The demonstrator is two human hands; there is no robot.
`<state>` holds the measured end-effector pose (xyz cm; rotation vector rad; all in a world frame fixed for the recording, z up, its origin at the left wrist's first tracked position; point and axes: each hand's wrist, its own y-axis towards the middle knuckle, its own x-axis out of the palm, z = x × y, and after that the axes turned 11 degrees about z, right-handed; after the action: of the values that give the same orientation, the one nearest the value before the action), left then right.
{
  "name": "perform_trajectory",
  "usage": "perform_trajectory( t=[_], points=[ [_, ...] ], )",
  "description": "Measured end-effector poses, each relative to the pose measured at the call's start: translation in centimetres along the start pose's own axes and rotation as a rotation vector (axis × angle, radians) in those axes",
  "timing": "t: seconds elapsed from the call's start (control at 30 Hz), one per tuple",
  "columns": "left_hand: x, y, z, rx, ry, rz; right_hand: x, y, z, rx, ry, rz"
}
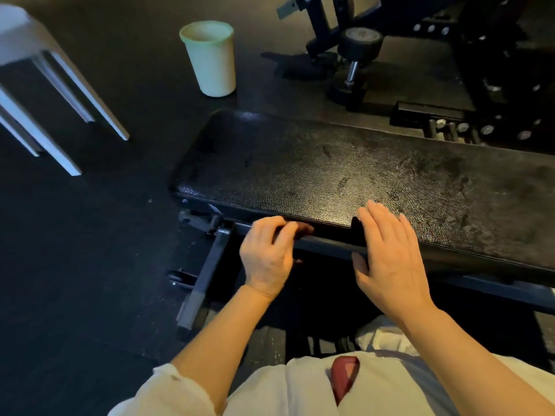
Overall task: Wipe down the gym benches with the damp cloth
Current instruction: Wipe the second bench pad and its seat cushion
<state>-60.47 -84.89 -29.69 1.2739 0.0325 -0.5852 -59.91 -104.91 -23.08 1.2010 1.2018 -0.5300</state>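
Both hands sit at the near edge of the black bench pad [345,172]. Left hand [267,255] curls its fingers at that edge, pinching something dark, possibly the cloth; I cannot tell. Right hand [390,253] lies flat, fingers straight, over the edge. Beyond the pad's far-left corner stands a pale plastic cup [210,58].

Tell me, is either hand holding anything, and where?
The left hand pinches something dark at the bench pad's near edge; the cloth cannot be told. The right hand lies flat, holding nothing.
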Motion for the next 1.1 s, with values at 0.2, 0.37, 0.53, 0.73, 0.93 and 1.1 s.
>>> perform_trajectory(
  t=[0.2, 0.37, 0.53, 0.73, 0.93, 1.1],
  points=[
    [-1.4, 0.7, -3.1, -0.273, 0.24, 0.236, 0.4, 0.1, -0.7, -0.012, 0.001, -0.026],
    [1.4, 0.8, -0.4, -0.431, 0.189, 0.285, 0.3, 0.1, -1.1, -0.036, 0.0, -0.021],
    [0.8, -1.4, 1.6, -0.481, 0.101, 0.186, 0.5, -0.1, -0.8, -0.029, 0.001, -0.017],
    [0.5, -1.6, 1.7, -0.647, -0.017, 0.173, 0.2, 0.8, -0.8, -0.045, 0.016, 0.005],
    [0.3, -1.2, 2.0, -0.624, -0.034, 0.106, 0.1, 2.5, -1.3, -0.095, 0.01, -0.022],
    [-1.3, 1.0, -2.0, -0.68, 0.111, 0.28, 0.5, 4.2, -1.4, -0.151, 0.001, -0.103]
  ],
)
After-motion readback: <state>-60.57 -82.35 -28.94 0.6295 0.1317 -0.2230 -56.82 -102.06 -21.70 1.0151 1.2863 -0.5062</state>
